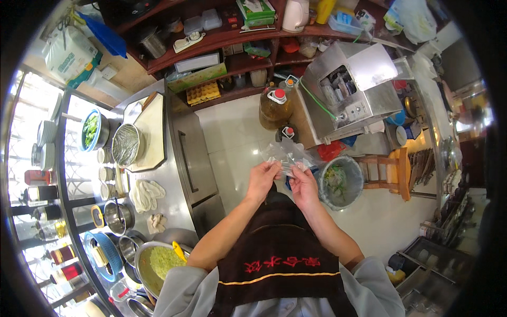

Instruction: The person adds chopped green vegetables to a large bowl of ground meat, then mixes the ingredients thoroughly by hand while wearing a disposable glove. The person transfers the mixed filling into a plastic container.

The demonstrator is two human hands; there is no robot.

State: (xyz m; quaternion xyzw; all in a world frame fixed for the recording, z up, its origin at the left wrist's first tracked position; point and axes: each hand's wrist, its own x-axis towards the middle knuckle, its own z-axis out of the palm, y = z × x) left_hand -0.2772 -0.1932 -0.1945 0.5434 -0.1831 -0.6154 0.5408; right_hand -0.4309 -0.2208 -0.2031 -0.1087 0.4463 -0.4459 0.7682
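Note:
My left hand and my right hand pinch a thin clear plastic bag between thumbs and fingers, in front of my dark apron. The bag spreads out beyond my fingertips, crumpled. Just right of my right hand, a lined waste bin holds green vegetable scraps. To the left, on a steel counter, a metal bowl covered with plastic film rests on a pale cutting board. A large metal bowl of chopped greenish filling stands near my left elbow.
Large oil bottles and a smaller dark bottle stand on the tiled floor ahead, beside a stainless steel machine. A wooden stool is right of the bin. Red shelves line the far wall. A cloth lies on the counter.

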